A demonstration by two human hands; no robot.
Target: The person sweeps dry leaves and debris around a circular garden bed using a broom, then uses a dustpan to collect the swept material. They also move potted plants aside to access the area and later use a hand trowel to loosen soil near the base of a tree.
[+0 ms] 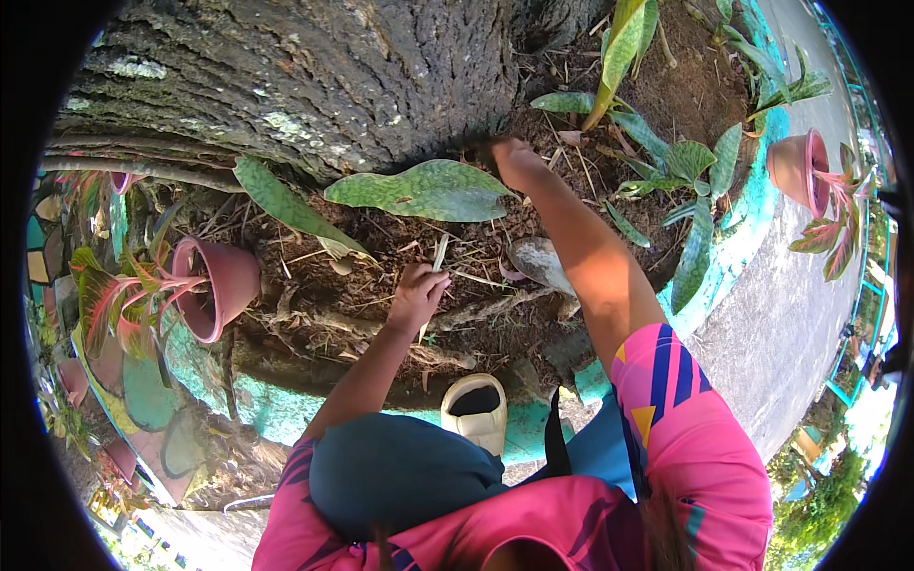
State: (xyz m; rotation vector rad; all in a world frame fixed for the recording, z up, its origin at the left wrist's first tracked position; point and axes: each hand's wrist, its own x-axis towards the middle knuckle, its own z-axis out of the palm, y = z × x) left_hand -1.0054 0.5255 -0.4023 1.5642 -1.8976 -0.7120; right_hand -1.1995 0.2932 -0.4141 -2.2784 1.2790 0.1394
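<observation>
Closed around a pale dry stalk (pixel 441 253), my left hand (pixel 416 296) is over the littered soil. My right hand (pixel 519 165) reaches to the soil at the base of the tree trunk (pixel 307 78); its fingers are blurred and partly in shadow, so what they touch is not clear. Between the hands lies a broad mottled snake plant leaf (pixel 421 191). Another snake plant leaf (pixel 293 207) slants beside it on the left. A rounded grey stone (pixel 540 263) sits partly behind my right forearm. Dry straw and bits of leaf are scattered about.
A pink plastic pot (pixel 232 278) with a red-green plant leans at the left. Snake plants (pixel 689 160) grow at the right, inside the turquoise-painted curb (pixel 742 235). Another pot (pixel 792 171) stands on the pavement. Roots (pixel 493 307) cross the soil near my slipper (pixel 475 414).
</observation>
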